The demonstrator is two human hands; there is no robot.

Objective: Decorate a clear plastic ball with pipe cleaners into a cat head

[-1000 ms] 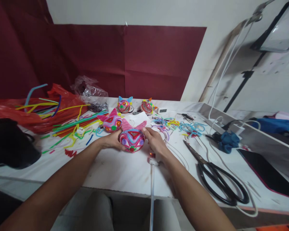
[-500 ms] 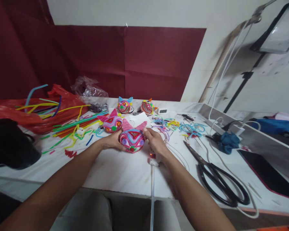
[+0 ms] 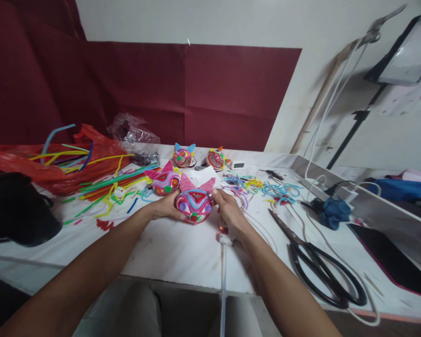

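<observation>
Left hand [image 3: 167, 206] at nine o'clock, right hand [image 3: 229, 210] at three — both grasp the pink-eared pipe-cleaner cat head [image 3: 194, 205]; black-handled scissors [image 3: 299, 240] lie at its four o'clock.

A pale, plain wall [image 3: 231, 21] runs along 12 o'clock, with a creased maroon sheet [image 3: 238, 93] covering its lower part from 9 round to 1. A wooden strip [image 3: 325, 99] slants at 1 o'clock, and a black stand [image 3: 347, 140] leans at 2. The white desk [image 3: 168, 262] fills the middle, its raised side board [image 3: 389, 206] at 4 o'clock. Soft, dim light leaves faint shadows on the wall at 2.
</observation>
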